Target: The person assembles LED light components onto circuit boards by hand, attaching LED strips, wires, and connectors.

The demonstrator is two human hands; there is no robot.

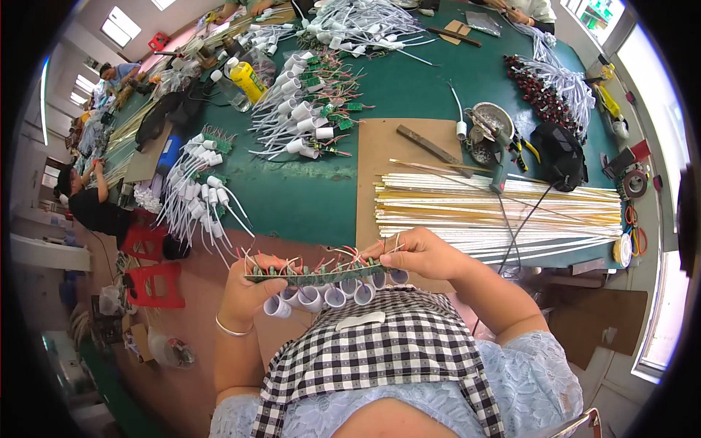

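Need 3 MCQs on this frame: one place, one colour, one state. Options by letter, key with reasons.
1. Where do the long white and yellow strips lie?
A. on the table right of the hands
B. on the floor
C. in the lap

2. What colour is the table top?
A. red
B. green
C. white

3. How is the row of green boards with white caps held?
A. lying loose on the table
B. in the left hand alone
C. between both hands, one at each end

Key:
1 A, the strips lie flat on the table, up and right of the hands.
2 B, the bare surface between the parts is green.
3 C, the left hand grips one end and the right hand the other, above the checked apron.
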